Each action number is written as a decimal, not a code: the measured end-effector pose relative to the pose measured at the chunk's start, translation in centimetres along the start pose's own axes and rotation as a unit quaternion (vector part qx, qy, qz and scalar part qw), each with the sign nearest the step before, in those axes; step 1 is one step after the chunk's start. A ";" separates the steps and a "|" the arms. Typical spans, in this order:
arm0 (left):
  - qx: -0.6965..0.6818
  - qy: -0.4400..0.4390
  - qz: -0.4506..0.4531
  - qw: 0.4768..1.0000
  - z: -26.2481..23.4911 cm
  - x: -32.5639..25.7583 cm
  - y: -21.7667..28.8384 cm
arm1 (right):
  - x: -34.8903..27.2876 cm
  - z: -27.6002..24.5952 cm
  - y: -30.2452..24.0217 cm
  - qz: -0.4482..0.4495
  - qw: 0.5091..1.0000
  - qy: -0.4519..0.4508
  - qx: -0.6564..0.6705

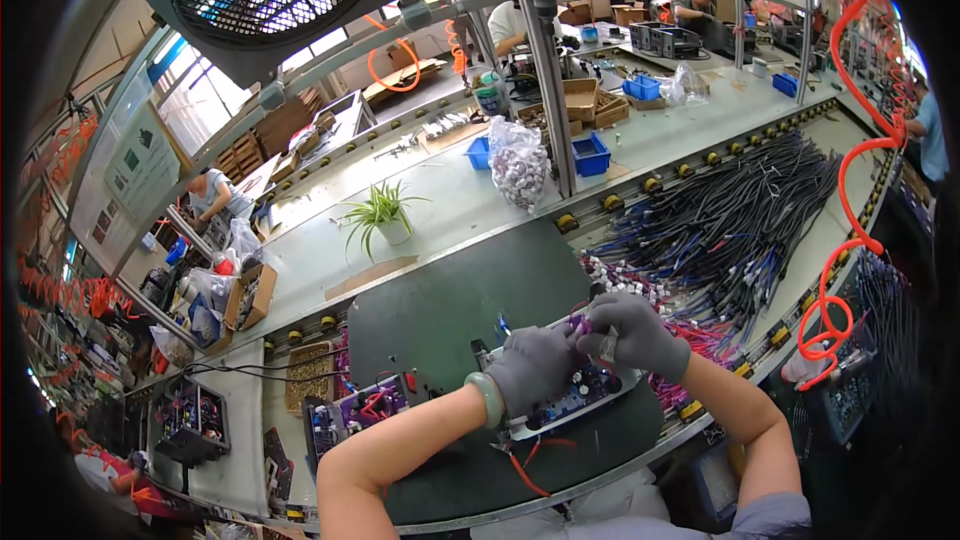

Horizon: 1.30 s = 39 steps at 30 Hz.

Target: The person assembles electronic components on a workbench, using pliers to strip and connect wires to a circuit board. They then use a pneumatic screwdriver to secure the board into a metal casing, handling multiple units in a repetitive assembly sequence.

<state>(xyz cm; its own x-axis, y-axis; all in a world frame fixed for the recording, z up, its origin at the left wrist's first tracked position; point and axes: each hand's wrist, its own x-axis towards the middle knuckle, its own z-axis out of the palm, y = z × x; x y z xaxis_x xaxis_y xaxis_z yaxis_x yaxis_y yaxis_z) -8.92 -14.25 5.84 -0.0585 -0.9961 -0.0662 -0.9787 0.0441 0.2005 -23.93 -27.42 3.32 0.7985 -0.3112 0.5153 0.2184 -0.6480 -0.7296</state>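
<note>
My left hand (533, 370), in a grey glove with a pale green bangle at the wrist, lies over the left part of a circuit board assembly (592, 386). The board carries purple and blue parts in a light metal frame. Over its far right end, my right hand (638, 332), also grey-gloved, has its fingers curled closed. The fingertips of both hands meet around a small purple piece (579, 326); what exactly they pinch is mostly hidden. Red-handled pliers (530, 470) lie on the dark green mat (460, 290), near the front edge of the board.
Black cables (730, 220) are heaped at right, with pink and white-ended wires (690, 330) nearer. Another purple board (360, 420) sits left, beside a bin of small brass parts (310, 377). An orange coiled hose (825, 320) hangs right. Beyond stands a potted plant (393, 225).
</note>
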 end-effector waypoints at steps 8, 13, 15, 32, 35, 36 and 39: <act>0.017 -0.055 0.014 0.998 -1.7 2.8 -2.1 | 0.8 -0.3 -0.3 -0.032 0.999 0.009 -0.040; -0.080 -0.024 0.003 0.997 -0.5 1.4 -3.0 | 0.6 -0.1 -0.2 -0.024 0.999 0.003 -0.033; -0.109 0.025 0.021 0.994 1.0 0.4 -3.1 | 0.6 -0.3 -0.9 -0.008 0.999 -0.005 -0.034; -0.124 0.153 0.034 0.980 -0.1 0.9 -1.3 | -0.1 -0.3 -0.6 -0.010 0.993 0.114 0.014; -0.376 0.073 0.010 0.924 -0.5 1.7 -0.2 | -0.7 -0.7 -1.7 -0.016 0.988 0.145 -0.041; -0.424 0.085 -0.001 0.901 -0.1 1.9 0.3 | -0.8 -1.2 -1.9 -0.015 0.989 0.134 -0.064; -0.528 0.037 -0.002 0.849 1.4 3.0 -0.3 | -0.2 -2.6 -2.3 -0.064 0.985 0.083 -0.134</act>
<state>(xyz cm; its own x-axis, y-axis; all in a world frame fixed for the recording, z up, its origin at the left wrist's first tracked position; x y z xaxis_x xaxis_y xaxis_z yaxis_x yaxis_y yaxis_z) -9.03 -17.13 4.23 -0.0042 -0.9999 -0.0148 -0.2549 -0.0132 0.9669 -26.09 -27.72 6.04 0.6664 -0.3094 0.6784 0.1374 -0.8433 -0.5196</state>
